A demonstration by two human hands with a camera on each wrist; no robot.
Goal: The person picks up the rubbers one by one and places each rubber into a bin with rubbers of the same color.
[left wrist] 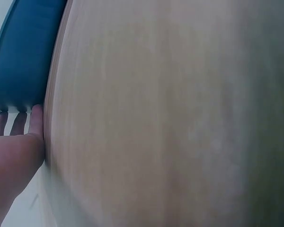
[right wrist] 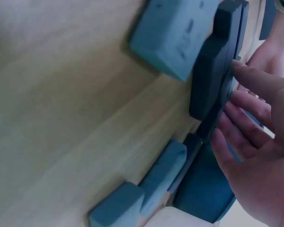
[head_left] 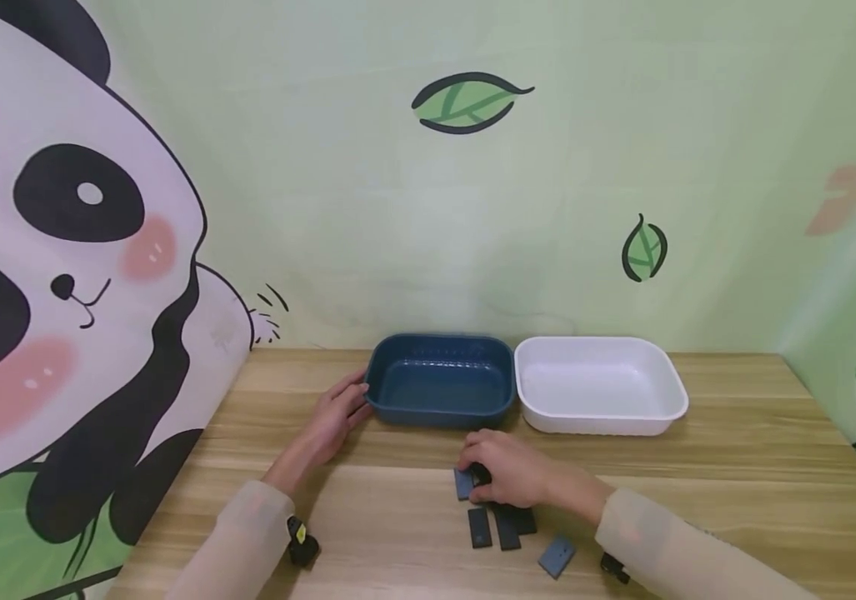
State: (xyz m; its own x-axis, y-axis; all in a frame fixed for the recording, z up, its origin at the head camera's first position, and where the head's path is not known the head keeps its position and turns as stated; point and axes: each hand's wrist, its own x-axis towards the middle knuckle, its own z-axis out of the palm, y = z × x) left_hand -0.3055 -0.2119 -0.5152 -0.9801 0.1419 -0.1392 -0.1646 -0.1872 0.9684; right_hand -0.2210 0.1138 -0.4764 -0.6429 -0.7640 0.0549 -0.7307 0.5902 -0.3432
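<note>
My left hand [head_left: 333, 418] is at the left end of a dark blue rectangular dish [head_left: 438, 417], its extended fingertips touching the outer wall. In the left wrist view, several fingers [left wrist: 35, 124] meet that blue wall low by the tabletop. My right hand [head_left: 510, 468] is over a group of small flat rectangular blocks in front of the dish. Its thumb and bent fingers pinch a black block [head_left: 481, 473]. Just left of that lies a blue block [head_left: 463, 485]. Nearer me are black blocks [head_left: 479, 528] and another blue block [head_left: 557, 556], lying askew.
A white rectangular dish [head_left: 600, 423] stands right of the blue one, their ends close together. Both are near the back of the wood-grain table [head_left: 397, 517], before a green backdrop [head_left: 337, 208] printed with a panda and leaves. Small black devices [head_left: 303, 546] are at both wrists.
</note>
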